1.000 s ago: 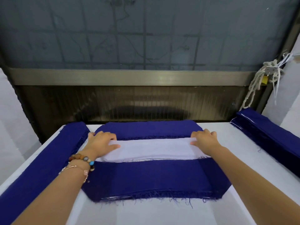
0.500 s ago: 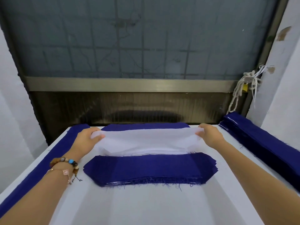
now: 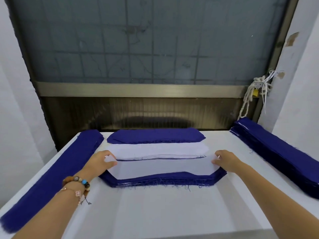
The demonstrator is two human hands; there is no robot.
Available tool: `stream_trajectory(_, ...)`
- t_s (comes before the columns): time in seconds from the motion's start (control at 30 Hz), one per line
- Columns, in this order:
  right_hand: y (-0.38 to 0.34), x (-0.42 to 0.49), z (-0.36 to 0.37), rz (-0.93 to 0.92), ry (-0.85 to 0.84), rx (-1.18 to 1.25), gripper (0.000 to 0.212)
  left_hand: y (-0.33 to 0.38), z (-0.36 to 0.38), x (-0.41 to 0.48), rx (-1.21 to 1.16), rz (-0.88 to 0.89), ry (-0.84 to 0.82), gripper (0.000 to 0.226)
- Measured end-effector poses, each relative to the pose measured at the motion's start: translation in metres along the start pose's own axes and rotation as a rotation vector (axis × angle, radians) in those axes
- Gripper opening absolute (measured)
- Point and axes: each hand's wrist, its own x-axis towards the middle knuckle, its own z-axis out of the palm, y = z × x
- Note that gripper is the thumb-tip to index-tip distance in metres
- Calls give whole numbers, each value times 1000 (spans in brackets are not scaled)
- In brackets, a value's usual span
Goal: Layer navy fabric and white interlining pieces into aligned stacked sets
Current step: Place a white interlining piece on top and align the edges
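In the head view, a white-covered counter fills the lower half of the frame, with both forearms reaching across it. The left hand pinches the left end of a single white interlining piece, with the thumb on top and a corner of the cloth showing between the fingers. The right hand grips the opposite end in the same way, thumb over the edge. The piece is spread between the two hands over the near navy stack, whose frayed front edge and angled corners show below and beside the white. The interlining's front edge dips in a wave, so it may not be lying fully flat, though that is hard to judge from this angle.

Just behind it is the interlining stack, its layered front edge visible. Behind that, at the back of the counter, lies the far navy stack. A long navy strip pile runs down the counter's left edge, and a thicker navy pile runs down the right.

Beaded bracelets circle the left wrist. Beyond the counter stands a frosted window with a metal rail. A knotted rope with a small yellow padlock hangs at its right.
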Motion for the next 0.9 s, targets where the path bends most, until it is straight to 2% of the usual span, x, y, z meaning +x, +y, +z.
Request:
stream_trajectory(0.1,3,0,5,19,29,21,20,-3,10,0,50,-76,56,20)
stream_trajectory(0.23,4,3,3,35,26,45,19,-3,12,1,122,-66,85,26)
stream_trajectory(0.37,4,6,6,8,33,-32,22,-4,16,1,228,-50,71,28)
stream_trajectory(0.5,-5,3,5,26,103,-265,34,-1,13,2,323,-117,86,40)
stream_trajectory(0.6,-19,5,4,-33,257,-477,44,11,13,4,519,-157,230,49)
stream_trajectory(0.67,-32,9,7,-103,325,-518,40,25,20,6,573,-95,321,46)
stream_trajectory(0.73,-47,14,15,-164,356,-473,32,41,31,11,526,-13,370,40)
stream_trajectory(0.9,-86,31,40,-326,323,-276,22,81,68,35,368,196,327,26)
